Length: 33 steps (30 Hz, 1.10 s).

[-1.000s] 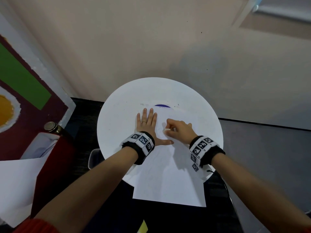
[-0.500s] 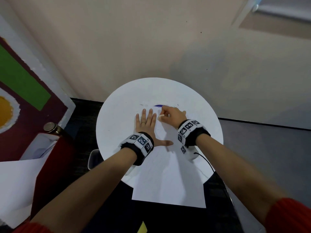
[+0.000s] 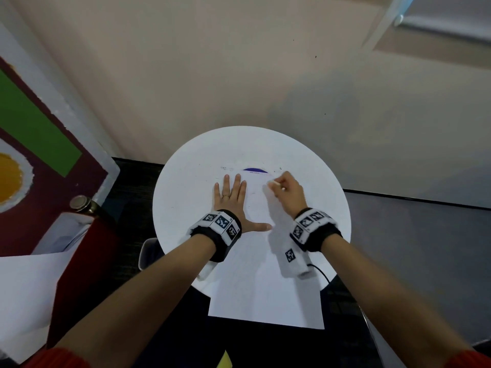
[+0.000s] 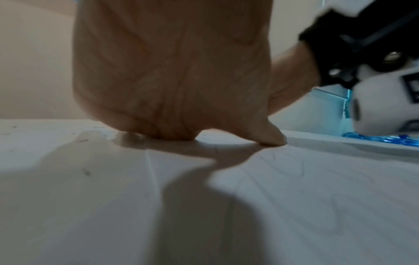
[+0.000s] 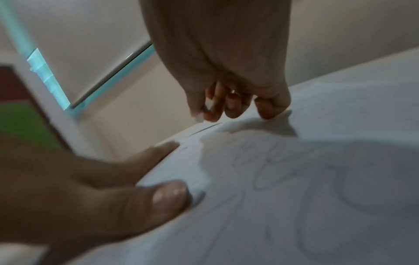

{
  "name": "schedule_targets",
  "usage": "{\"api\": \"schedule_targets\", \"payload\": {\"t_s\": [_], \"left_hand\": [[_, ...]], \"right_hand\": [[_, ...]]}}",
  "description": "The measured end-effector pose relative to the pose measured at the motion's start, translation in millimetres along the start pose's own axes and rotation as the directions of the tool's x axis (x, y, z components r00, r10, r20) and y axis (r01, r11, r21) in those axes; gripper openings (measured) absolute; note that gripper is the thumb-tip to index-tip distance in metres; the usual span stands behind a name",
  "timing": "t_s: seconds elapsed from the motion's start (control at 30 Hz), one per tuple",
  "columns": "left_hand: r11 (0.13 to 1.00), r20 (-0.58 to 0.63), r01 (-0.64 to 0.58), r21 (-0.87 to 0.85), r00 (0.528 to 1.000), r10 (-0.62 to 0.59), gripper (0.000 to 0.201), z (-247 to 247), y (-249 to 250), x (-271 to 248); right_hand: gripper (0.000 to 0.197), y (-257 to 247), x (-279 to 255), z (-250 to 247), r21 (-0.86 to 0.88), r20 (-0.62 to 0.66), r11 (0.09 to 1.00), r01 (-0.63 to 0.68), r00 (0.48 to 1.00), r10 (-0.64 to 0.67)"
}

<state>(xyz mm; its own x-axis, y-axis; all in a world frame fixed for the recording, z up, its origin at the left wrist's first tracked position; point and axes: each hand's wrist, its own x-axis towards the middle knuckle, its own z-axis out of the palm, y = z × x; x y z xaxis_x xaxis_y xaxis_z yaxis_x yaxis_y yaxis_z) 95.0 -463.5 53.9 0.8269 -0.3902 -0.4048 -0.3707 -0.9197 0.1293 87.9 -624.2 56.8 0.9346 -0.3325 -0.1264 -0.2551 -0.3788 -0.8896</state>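
Observation:
A white paper sheet (image 3: pixel 265 288) with faint pencil lines (image 5: pixel 283 170) lies on the round white table (image 3: pixel 186 181), its near end hanging over the table's edge. My left hand (image 3: pixel 232 199) lies flat on the sheet's left part, fingers straight and thumb (image 4: pixel 267 134) spread to the right. My right hand (image 3: pixel 285 192) is over the sheet's far end with fingers curled; it pinches a small white eraser (image 3: pixel 273 185) that shows at the thumb tip (image 5: pixel 199 117). A purple shape (image 3: pixel 254 170) peeks out past the sheet's far edge.
A painted board (image 3: pixel 39 144) in maroon, green and yellow leans at the left beside a metal-capped bottle (image 3: pixel 79 203). More white sheets (image 3: pixel 26 288) lie at the lower left. A beige wall stands close behind the table. A black cable (image 3: pixel 321 272) trails from my right wrist.
My right hand moved from the middle of the sheet up to its far edge, then a little to the right. My left hand stayed flat in place.

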Motion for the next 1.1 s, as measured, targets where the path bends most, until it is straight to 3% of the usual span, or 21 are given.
{"api": "schedule_targets", "payload": {"t_s": [0.1, 0.17, 0.27, 0.33, 0.37, 0.4, 0.47, 0.53, 0.6, 0.67, 0.73, 0.77, 0.8, 0.87, 0.93, 0.97, 1.03, 1.1], "left_hand": [[0.999, 0.0, -0.032, 0.014, 0.999, 0.032, 0.13, 2, 5, -4], [0.988, -0.018, -0.128, 0.082, 0.991, 0.13, 0.109, 2, 17, -8], [0.926, 0.035, -0.363, 0.108, 0.932, 0.361, 0.073, 7, 35, -15], [0.886, 0.105, -0.462, 0.028, 0.883, 0.457, 0.064, 7, 33, -15], [0.894, 0.108, -0.448, -0.006, 0.889, 0.446, 0.064, 5, 27, -13], [0.928, 0.092, -0.372, -0.02, 0.924, 0.372, 0.065, 3, 21, -10], [0.997, 0.067, -0.07, -0.029, 0.995, 0.072, 0.07, -4, 11, -5], [0.988, 0.069, 0.153, -0.013, 0.986, -0.152, 0.073, -7, 12, -3], [0.995, 0.008, 0.094, 0.021, 0.996, -0.094, 0.074, -5, 24, -2], [0.991, -0.003, -0.12, 0.053, 0.993, 0.12, 0.07, -3, 34, -6], [0.939, 0.069, -0.338, 0.062, 0.94, 0.334, 0.067, 1, 36, -5], [0.924, 0.098, -0.377, 0.063, 0.924, 0.37, 0.066, -1, 31, -3], [0.937, 0.098, -0.345, 0.054, 0.936, 0.339, 0.067, -2, 24, 2], [0.997, 0.05, -0.079, -0.012, 0.996, 0.08, 0.07, -11, 7, 12], [0.984, 0.046, 0.172, -0.042, 0.984, -0.17, 0.071, -22, -5, 18], [0.983, 0.02, 0.184, -0.023, 0.983, -0.184, 0.07, -24, -6, 19], [0.998, -0.058, 0.004, 0.055, 0.998, -0.001, 0.069, -22, 3, 14], [0.951, -0.013, -0.29, 0.102, 0.956, 0.293, 0.066, -9, 13, 3]], "right_hand": [[0.02, 16, -12, -20, 0.239, -0.073, 0.962, -0.133, 0.985, 0.154], [0.018, 21, -15, -25, 0.332, -0.05, 0.929, -0.161, 0.981, 0.188], [0.015, 24, -16, -23, 0.369, -0.031, 0.916, -0.157, 0.983, 0.181], [0.014, 24, -16, -23, 0.375, -0.035, 0.916, -0.144, 0.985, 0.169], [0.015, 24, -16, -24, 0.374, -0.038, 0.917, -0.141, 0.985, 0.167], [0.015, 24, -16, -24, 0.368, -0.037, 0.919, -0.14, 0.986, 0.165], [0.015, 24, -16, -25, 0.351, -0.03, 0.925, -0.147, 0.985, 0.167], [0.015, 24, -16, -25, 0.348, -0.023, 0.925, -0.151, 0.985, 0.17], [0.014, 23, -17, -25, 0.357, -0.022, 0.922, -0.152, 0.985, 0.171], [0.013, 23, -17, -24, 0.363, -0.023, 0.919, -0.152, 0.985, 0.172], [0.012, 24, -18, -25, 0.367, -0.024, 0.918, -0.151, 0.985, 0.172], [0.012, 24, -18, -25, 0.368, -0.026, 0.918, -0.15, 0.985, 0.172], [0.013, 24, -17, -25, 0.367, -0.027, 0.918, -0.151, 0.985, 0.173], [0.013, 25, -17, -26, 0.362, -0.022, 0.919, -0.155, 0.984, 0.174], [0.013, 27, -17, -26, 0.354, -0.016, 0.923, -0.154, 0.985, 0.171], [0.012, 27, -16, -25, 0.35, -0.016, 0.924, -0.152, 0.986, 0.168], [0.012, 27, -16, -25, 0.344, -0.013, 0.927, -0.151, 0.986, 0.165], [0.013, 28, -15, -24, 0.346, -0.01, 0.927, -0.147, 0.987, 0.16]]}}
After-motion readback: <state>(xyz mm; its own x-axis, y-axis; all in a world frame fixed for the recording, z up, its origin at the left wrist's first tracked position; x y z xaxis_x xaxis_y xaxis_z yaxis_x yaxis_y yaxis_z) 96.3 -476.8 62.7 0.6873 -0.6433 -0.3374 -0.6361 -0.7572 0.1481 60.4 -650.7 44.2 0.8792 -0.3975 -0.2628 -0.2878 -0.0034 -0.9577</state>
